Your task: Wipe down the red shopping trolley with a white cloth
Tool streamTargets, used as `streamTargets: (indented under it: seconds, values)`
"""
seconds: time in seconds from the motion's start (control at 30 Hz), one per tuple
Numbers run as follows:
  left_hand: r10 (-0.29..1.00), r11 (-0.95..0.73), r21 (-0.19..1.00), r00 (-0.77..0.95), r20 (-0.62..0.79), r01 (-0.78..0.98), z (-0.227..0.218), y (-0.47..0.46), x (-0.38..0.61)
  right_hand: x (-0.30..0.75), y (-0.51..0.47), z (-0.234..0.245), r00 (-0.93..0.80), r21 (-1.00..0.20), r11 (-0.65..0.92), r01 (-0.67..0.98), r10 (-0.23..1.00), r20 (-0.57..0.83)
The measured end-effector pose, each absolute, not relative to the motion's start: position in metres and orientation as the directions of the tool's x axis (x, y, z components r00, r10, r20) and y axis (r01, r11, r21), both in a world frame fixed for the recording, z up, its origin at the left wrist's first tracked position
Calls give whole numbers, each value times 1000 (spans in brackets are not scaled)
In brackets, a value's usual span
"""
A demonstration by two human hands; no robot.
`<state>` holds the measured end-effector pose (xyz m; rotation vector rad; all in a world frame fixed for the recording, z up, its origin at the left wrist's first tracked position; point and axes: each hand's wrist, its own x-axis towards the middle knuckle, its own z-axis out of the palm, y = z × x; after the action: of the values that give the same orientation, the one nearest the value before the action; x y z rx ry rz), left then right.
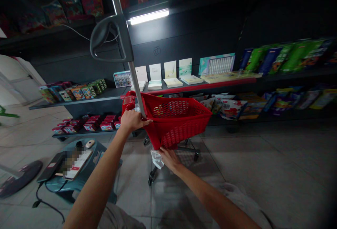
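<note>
your left hand [132, 121] is closed on the rim of the red plastic basket [175, 130], right hand [170, 159] fingers curled under its lower edge: hold both grips even
</note>
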<state>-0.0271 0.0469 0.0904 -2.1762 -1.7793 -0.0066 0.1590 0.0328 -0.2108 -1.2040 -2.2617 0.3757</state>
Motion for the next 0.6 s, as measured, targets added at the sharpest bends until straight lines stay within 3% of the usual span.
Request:
streamTargets:
  seconds: [0.13,0.27,0.43,0.6]
  values:
    - [962,-143,-245,193,193,959,92,48,-29,186,50,-149,-310,-477,552,684,812,495]
    - [968,-136,-262,184,168,955,92,49,-29,228,75,-109,124,-668,417,616,786,605]
    - [966,-150,-280,201,163,948,92,49,-28,251,100,-116,475,-869,277,410,748,463]
    - [958,-177,-290,232,167,940,92,50,-27,280,123,-125,690,-956,169,240,663,290]
